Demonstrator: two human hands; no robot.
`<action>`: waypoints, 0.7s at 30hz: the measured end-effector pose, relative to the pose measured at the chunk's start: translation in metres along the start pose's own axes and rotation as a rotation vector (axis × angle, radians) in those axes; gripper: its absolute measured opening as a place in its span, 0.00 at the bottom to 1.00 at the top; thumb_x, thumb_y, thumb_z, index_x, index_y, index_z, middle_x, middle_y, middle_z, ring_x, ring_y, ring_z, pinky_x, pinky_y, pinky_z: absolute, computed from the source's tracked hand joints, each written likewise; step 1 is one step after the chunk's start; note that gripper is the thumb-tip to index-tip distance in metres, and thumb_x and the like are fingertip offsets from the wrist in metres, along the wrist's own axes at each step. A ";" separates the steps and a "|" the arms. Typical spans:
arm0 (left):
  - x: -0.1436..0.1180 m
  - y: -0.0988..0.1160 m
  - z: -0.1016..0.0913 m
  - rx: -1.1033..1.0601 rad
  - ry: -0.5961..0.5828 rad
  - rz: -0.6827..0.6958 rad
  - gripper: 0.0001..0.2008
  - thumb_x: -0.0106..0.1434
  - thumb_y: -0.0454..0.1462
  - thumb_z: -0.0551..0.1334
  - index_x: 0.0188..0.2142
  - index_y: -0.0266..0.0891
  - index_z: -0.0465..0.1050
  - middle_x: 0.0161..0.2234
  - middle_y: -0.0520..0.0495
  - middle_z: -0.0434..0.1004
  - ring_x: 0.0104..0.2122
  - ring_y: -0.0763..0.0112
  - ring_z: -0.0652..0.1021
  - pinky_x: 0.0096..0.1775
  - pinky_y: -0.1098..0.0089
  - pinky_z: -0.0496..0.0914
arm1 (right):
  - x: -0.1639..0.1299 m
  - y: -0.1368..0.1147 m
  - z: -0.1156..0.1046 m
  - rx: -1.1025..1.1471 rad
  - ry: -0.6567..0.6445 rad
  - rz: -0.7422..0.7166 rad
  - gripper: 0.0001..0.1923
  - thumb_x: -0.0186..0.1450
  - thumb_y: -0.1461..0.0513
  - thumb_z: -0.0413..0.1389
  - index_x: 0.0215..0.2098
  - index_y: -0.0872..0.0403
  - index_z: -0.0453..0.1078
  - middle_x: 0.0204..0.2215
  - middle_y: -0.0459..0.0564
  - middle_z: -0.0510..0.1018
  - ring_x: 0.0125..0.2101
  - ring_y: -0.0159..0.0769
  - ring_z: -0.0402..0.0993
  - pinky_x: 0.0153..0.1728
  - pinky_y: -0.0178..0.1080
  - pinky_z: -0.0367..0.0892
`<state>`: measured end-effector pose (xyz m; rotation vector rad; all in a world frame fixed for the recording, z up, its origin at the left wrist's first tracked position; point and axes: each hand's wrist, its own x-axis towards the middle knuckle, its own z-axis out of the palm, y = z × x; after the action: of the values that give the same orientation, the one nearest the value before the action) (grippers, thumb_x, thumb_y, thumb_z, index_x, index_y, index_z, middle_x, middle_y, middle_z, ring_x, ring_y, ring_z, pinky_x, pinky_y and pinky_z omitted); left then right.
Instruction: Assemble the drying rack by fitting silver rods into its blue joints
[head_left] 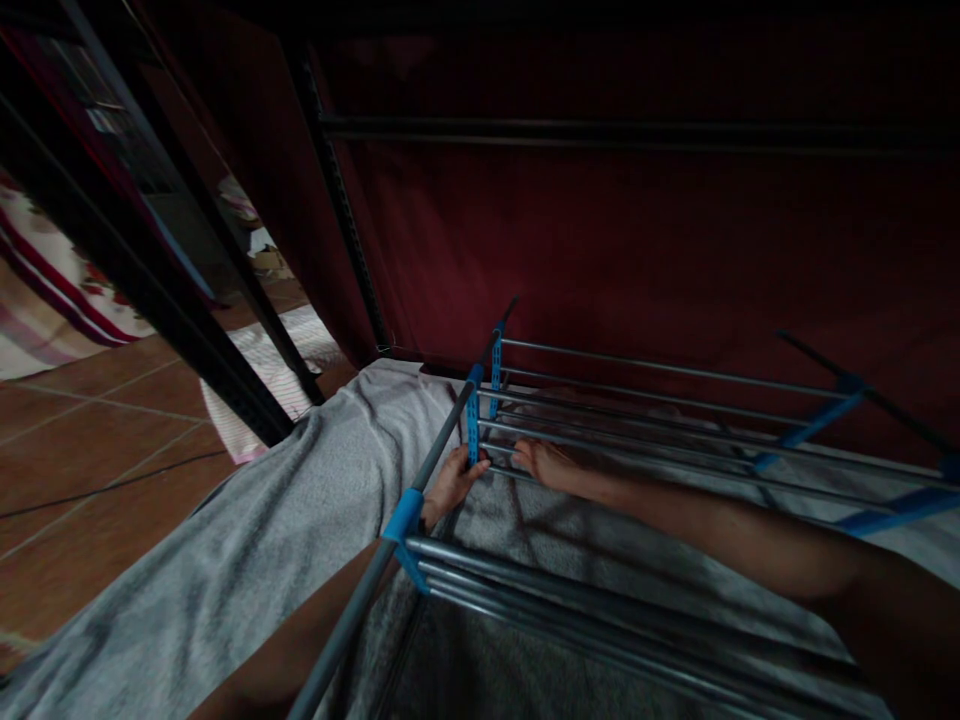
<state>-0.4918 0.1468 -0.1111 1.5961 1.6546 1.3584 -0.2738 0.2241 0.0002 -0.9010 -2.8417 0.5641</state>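
I had the metal rack (600,598) on the grey blanket (292,550), reaching toward its far edge near the dark red cloth (600,240). My left hand (451,482) pinched a blue bracket's (472,425) lower end; my right hand (547,466), fingers bent, touched a low rod (498,449), but I couldn't tell whether it gripped.

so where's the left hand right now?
In the head view, below and slightly left of centre: the left hand is holding the lower end of a blue bracket, with the right hand close by to its right.
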 end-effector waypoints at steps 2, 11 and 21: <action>-0.001 0.001 0.000 -0.017 0.001 0.011 0.13 0.64 0.46 0.64 0.31 0.39 0.73 0.32 0.48 0.76 0.35 0.66 0.75 0.41 0.66 0.71 | 0.000 0.000 0.000 0.010 -0.031 0.029 0.12 0.74 0.60 0.48 0.37 0.49 0.72 0.34 0.52 0.78 0.35 0.41 0.74 0.36 0.41 0.65; -0.001 -0.008 0.003 -0.012 0.022 0.035 0.12 0.64 0.46 0.65 0.33 0.40 0.74 0.32 0.48 0.76 0.34 0.66 0.75 0.41 0.66 0.71 | 0.003 0.001 -0.002 0.076 -0.083 0.067 0.13 0.75 0.60 0.47 0.36 0.50 0.71 0.36 0.51 0.77 0.38 0.40 0.73 0.38 0.40 0.63; -0.001 -0.012 0.002 -0.002 0.006 0.049 0.13 0.65 0.47 0.65 0.33 0.39 0.73 0.32 0.48 0.76 0.35 0.65 0.76 0.42 0.65 0.71 | 0.001 -0.004 -0.009 0.144 -0.104 0.066 0.14 0.74 0.61 0.49 0.31 0.52 0.70 0.31 0.49 0.74 0.33 0.37 0.70 0.35 0.39 0.60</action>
<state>-0.4954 0.1483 -0.1224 1.6428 1.6268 1.3904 -0.2748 0.2243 0.0105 -0.9701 -2.8251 0.8353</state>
